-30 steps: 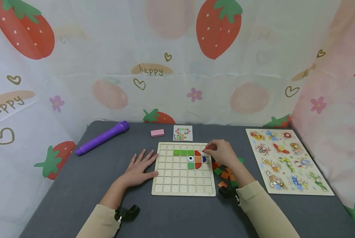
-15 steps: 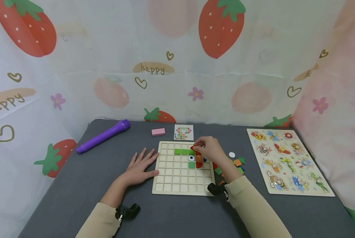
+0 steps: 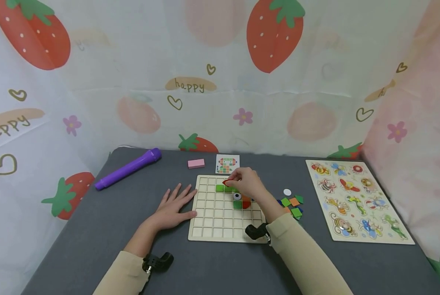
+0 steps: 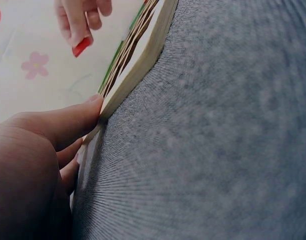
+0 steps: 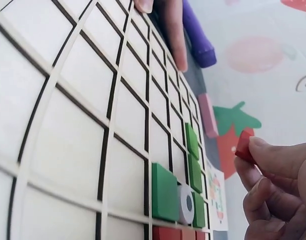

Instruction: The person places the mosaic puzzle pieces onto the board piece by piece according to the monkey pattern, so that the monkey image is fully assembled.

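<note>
Head view: right hand [image 3: 246,182] pinches 1 red piece [image 3: 225,182] above 1 board [image 3: 217,223].

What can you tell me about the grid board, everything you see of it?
The grid board lies flat on the dark grey table. It looks wooden and pale, with a rim and thin raised bars making square cells. Most visible cells are bare; green tiles, a white eye piece, an orange tile and red tiles sit in its far half. The left hand touches its left edge; the right hand, pinching a red piece above it, hides some cells.
</note>
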The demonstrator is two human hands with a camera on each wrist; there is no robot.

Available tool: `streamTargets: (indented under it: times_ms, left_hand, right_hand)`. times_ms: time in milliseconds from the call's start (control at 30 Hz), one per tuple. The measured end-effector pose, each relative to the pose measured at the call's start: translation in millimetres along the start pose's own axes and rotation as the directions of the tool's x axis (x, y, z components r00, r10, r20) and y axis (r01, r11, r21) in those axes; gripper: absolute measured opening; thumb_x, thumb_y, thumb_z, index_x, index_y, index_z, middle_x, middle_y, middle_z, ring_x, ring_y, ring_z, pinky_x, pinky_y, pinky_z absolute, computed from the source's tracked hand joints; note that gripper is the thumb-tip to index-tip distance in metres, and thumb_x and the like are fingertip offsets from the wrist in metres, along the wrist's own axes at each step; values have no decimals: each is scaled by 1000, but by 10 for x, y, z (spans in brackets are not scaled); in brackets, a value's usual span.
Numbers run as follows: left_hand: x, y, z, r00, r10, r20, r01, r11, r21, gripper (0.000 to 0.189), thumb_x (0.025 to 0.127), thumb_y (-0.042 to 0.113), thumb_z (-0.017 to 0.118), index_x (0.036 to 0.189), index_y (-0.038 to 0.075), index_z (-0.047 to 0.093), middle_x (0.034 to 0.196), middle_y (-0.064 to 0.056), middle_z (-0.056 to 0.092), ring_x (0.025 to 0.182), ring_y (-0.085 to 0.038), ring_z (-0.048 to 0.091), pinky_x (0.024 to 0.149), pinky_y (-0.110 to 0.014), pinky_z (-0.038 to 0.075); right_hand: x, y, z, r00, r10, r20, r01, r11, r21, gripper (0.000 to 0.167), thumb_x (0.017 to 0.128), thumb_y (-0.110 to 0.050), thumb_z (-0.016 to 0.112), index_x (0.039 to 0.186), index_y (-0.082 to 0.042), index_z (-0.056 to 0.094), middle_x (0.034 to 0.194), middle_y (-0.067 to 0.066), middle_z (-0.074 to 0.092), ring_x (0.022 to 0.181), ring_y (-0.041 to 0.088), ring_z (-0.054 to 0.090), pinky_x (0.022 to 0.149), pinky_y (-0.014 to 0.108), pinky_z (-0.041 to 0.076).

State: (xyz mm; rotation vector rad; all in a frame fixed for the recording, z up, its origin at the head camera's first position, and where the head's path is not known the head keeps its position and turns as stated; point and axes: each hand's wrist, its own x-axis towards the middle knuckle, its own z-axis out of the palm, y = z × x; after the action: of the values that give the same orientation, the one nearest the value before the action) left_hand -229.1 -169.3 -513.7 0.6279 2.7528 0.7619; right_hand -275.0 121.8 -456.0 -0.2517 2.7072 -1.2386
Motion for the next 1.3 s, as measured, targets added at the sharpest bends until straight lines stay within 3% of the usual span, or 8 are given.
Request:
streamTargets:
  times_ms: [367,600,967,1300]
  left_hand:
    - [25,-87,42,1000,16,-9,-16,1000,-7,80,97,59,56,162,25,26,170,-7,17,157,-37,-3,121,-61,-8]
    - [12,-83,1,1000,6,-6,-6,1000,20,79,97,60,55,162,26,25,170,-4,16,157,-36,-3,122,-62,-7]
    - [4,-49,-2,1000,11,-7,-11,1000,20,78,98,58,56,162,25,27,170,-5,17,157,-37,-1,122,-62,-6]
    - [25,-48,29,1000,5,1,-5,1000,21,78,97,59,56,162,26,26,170,-4,16,157,-36,-2,122,-62,-6]
  right_hand:
    - [153,-122,233,999,-42,33,42,999,2,9,92,-27,76,89,-19,78,92,-2,72,86,18,61,66,32,49]
    - [294,-176,385,997,-79,-4,78,997,-19,7,93,-22,75,94,-16,78,93,-1,71,87,18,64,76,36,54]
    - [344,-232,481,1000,-13,7,14,990,-142,10,93,-23,75,85,-20,79,85,-6,72,81,16,63,73,36,51]
    - [358,-231,535,999,23,32,-16,975,-221,8,92,-26,76,94,-21,81,90,-3,70,83,15,62,69,32,51]
